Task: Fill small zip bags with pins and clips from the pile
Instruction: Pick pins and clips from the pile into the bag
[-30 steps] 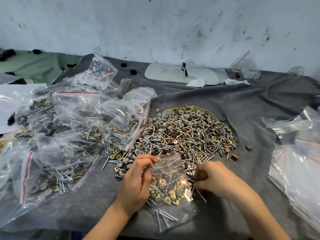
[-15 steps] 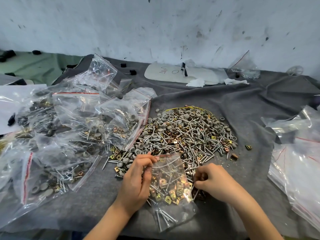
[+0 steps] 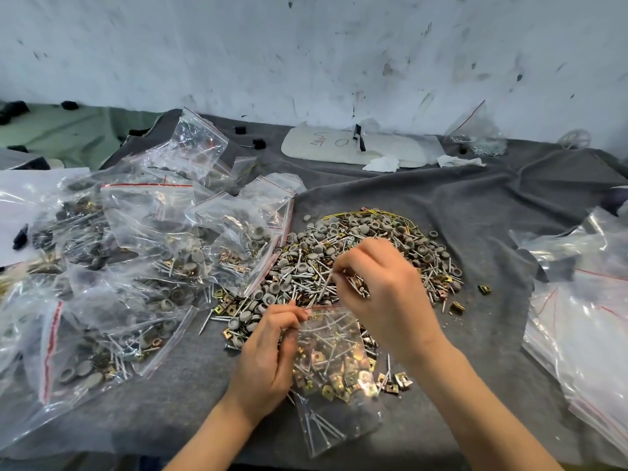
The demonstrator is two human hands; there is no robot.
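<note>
The bench [image 3: 509,198] I'm watching is draped in wrinkled grey cloth [image 3: 204,385]. In the middle lies a pile [image 3: 367,246] of pins [image 3: 306,283], clips [image 3: 441,278] and grey caps [image 3: 370,227], with a half-filled zip bag [image 3: 334,375] touching its near edge. Filled bags [image 3: 153,266] crowd the left side, flat empty bags [image 3: 584,328] are stacked at my right, and a white pad [image 3: 353,147] lies at the back by the wall.
</note>
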